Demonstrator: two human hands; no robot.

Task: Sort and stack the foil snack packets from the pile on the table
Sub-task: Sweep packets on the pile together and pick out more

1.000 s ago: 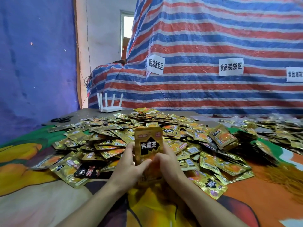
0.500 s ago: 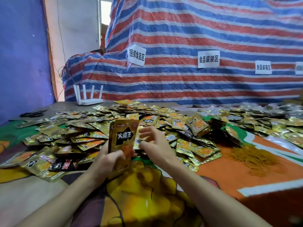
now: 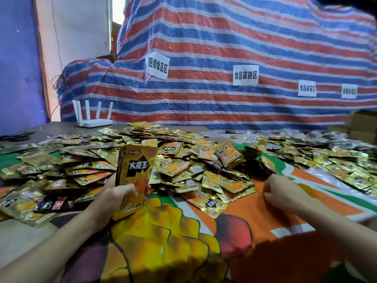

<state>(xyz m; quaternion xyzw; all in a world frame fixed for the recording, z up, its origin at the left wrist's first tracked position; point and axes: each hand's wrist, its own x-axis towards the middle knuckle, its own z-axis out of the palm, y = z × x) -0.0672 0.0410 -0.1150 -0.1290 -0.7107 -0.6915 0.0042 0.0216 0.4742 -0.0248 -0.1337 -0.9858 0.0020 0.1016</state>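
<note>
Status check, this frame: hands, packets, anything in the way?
Left hand grips upright packet stack. Right hand curled over the tablecloth, contents unclear. Loose pile beyond; nothing blocking.

The front packet (image 3: 136, 168) gripped in the left hand (image 3: 116, 198) reads 大魔王 (smaller print above is illegible), and on the striped tarp (image 3: 204, 99) behind it a paper sign (image 3: 157, 65) above that packet says 捆绑食品区, a second sign (image 3: 245, 75) farther right 食品装袋区, and a third sign (image 3: 307, 88), blurred, apparently 食品装箱区.
</note>
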